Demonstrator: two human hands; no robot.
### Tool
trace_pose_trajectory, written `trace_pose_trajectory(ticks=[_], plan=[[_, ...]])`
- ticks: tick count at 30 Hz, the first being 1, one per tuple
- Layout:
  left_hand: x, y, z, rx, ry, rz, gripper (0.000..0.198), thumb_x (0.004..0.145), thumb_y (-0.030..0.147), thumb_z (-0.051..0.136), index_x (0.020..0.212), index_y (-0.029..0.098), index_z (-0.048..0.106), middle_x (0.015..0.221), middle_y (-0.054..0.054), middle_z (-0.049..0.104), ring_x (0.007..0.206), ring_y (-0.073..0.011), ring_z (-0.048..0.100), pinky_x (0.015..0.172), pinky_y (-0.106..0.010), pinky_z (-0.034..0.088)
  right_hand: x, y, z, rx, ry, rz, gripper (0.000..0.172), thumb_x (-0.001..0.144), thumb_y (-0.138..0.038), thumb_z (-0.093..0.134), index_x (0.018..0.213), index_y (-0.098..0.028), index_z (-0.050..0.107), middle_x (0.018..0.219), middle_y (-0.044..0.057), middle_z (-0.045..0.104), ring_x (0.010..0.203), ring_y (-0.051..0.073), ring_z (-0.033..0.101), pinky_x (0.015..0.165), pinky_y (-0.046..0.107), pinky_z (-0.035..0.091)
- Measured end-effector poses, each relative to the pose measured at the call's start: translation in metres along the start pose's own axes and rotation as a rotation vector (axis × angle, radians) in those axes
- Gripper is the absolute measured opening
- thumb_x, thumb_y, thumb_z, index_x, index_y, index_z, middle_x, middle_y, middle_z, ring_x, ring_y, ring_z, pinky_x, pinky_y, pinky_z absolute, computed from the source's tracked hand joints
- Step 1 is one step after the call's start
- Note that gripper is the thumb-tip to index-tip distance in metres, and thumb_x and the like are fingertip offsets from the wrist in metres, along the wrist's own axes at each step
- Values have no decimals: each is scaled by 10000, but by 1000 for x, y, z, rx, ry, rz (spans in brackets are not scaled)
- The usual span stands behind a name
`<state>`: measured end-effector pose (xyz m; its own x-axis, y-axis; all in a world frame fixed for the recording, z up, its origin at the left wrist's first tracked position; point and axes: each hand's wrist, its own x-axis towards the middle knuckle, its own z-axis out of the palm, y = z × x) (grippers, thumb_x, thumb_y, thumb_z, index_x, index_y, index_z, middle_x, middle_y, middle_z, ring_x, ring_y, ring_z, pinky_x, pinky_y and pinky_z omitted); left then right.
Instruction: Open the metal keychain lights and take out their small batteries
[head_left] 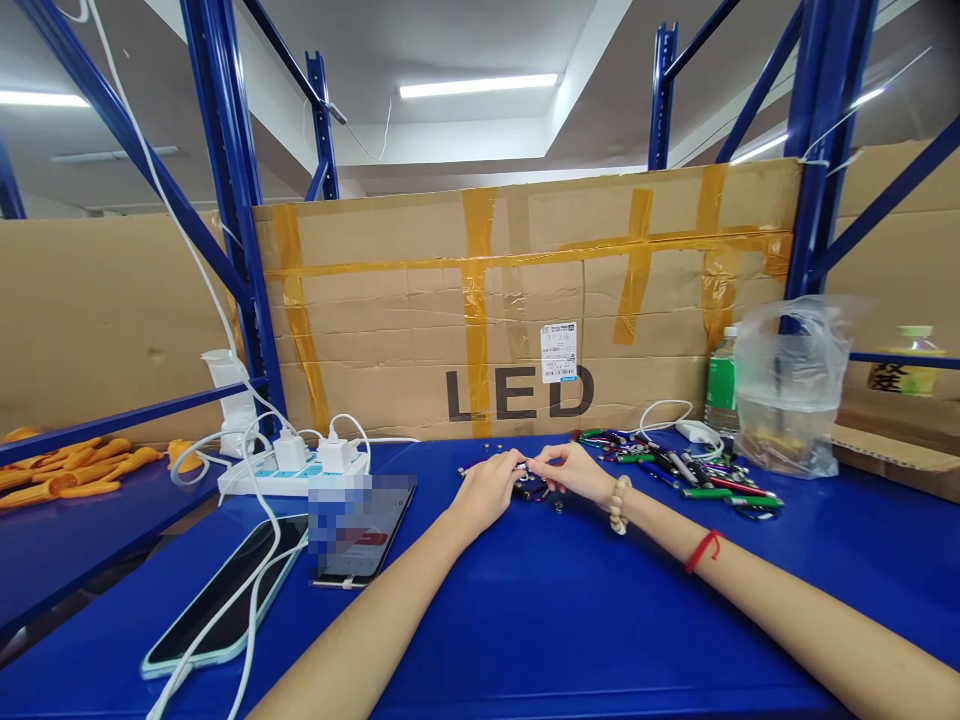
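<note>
My left hand (491, 487) and my right hand (571, 472) meet over the middle of the blue tabletop (570, 620), fingertips almost touching. Both are closed in a pinch around a tiny shiny piece (523, 466), mostly covered by the fingers and too small to name. Under and beside the fingers lie several small dark and purple parts (534, 492). A little metallic bit (558, 507) rests just below my right hand. Right of that hand spreads a loose pile of slim coloured pieces (675, 468), green, red, blue, purple and silver, some with shiny metal ends.
At left are a light-framed phone (225, 600), a dark tablet-like device (375, 530), and a white power strip (255, 475) with trailing cables (262, 560). A plastic bag holding a tub (787, 400) and a green-labelled bottle (721, 385) stand at right. Behind rises a taped cardboard panel (390, 340).
</note>
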<state>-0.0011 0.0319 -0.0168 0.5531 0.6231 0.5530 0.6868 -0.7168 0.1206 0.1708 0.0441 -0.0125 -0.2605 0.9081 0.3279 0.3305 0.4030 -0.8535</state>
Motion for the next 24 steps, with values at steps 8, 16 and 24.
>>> trace_pose_trajectory(ticks=[8,16,24], plan=[[1,0,-1,-17,-15,31,234,890,248,272,1040,219,449,1024,-21,586,964,-139,531,831,-263,414,2,7,3,71,-2,74,376,569,-508,650,618,-138,604,428,-39,480,401,51,418,366,167,322],[1,0,0,-10,-16,22,240,891,247,262,1033,215,454,1032,-22,583,969,-137,532,841,-262,416,2,4,4,83,9,150,402,511,-514,685,563,-135,561,369,-60,428,362,35,359,371,172,306],[2,0,1,-1,-60,-8,236,895,260,244,1021,219,439,1019,-24,587,951,-148,546,792,-268,432,6,10,5,73,-12,144,445,538,-579,630,533,-148,520,364,-54,428,361,40,353,375,182,271]])
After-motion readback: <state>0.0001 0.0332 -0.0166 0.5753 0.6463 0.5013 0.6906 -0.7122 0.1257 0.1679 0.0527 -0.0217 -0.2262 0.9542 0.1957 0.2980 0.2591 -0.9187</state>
